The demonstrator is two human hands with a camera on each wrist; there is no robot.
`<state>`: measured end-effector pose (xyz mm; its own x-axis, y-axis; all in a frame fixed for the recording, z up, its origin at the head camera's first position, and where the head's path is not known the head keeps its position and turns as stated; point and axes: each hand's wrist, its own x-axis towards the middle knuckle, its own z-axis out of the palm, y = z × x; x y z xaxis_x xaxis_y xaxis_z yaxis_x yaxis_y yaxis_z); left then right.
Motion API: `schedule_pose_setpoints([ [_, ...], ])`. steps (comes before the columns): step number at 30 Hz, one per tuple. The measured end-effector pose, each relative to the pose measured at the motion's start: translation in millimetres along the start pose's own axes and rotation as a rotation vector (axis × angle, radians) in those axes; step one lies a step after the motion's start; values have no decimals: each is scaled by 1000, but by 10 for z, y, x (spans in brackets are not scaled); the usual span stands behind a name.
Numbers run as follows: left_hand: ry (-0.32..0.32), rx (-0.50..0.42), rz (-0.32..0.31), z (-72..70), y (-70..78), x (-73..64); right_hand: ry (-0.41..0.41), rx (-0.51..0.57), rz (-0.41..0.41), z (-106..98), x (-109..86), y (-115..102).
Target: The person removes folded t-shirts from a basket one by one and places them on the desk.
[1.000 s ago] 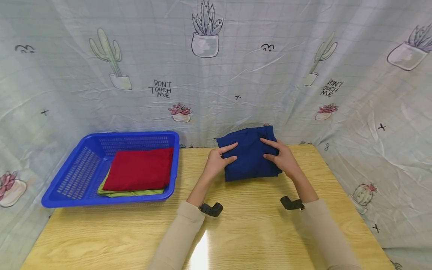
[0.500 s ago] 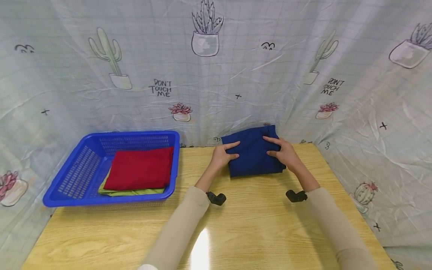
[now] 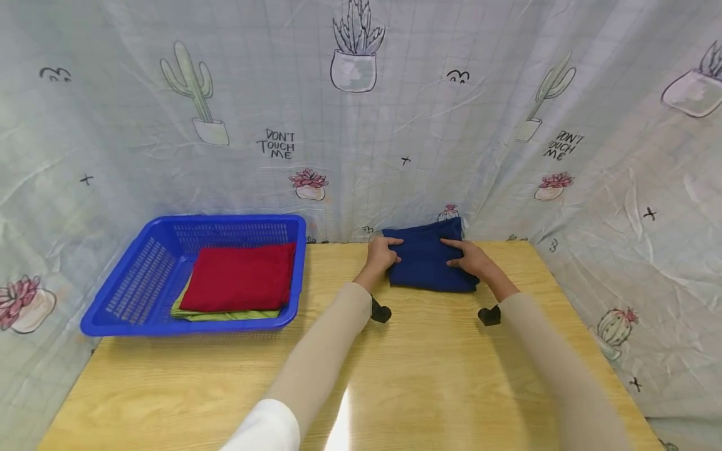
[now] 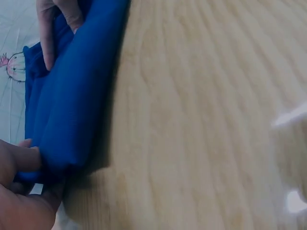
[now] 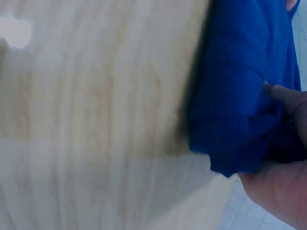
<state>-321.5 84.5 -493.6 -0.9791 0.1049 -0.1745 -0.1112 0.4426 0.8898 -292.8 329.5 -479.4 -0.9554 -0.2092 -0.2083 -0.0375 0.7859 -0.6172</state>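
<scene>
A folded dark blue cloth (image 3: 425,266) lies at the back of the wooden table, its far edge against the curtain. It is folded fabric; what garment it is, I cannot tell. My left hand (image 3: 381,252) holds its left edge, and in the left wrist view that hand (image 4: 21,187) has the cloth's corner between its fingers. At the right side my right hand (image 3: 474,258) grips the cloth, two fingertips on top. The right wrist view shows the right thumb (image 5: 288,98) over the blue cloth (image 5: 235,86) and the rest of the hand below its edge.
A blue plastic basket (image 3: 130,285) stands at the left of the table (image 3: 429,382). In it lie a folded red cloth (image 3: 239,275) and a yellow-green cloth (image 3: 225,316) under it. A printed curtain (image 3: 372,138) closes off the back and sides.
Both hands have shifted the blue cloth slightly to the right. Its raised far edge has come down a little. The left hand sits closer to the left edge. The basket stays put.
</scene>
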Motion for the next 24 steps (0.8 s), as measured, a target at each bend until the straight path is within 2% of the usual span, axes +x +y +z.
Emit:
schedule_pose_setpoints([
  [8, -17, 11, -103, -49, -52, 121, -96, 202, 58, -42, 65, -27],
  [13, -82, -33, -128, -81, -90, 152, -111, 211, 88, -51, 54, -39],
  [16, -111, -62, -115, -86, -96, 144, -118, 205, 103, -71, 48, -26],
  [20, -115, -65, -82, -96, -82, 106, -114, 198, 98, -89, 53, 1],
  [24, -140, -1, 5, -108, -22, 51, -83, 134, 86, -115, 34, 6],
])
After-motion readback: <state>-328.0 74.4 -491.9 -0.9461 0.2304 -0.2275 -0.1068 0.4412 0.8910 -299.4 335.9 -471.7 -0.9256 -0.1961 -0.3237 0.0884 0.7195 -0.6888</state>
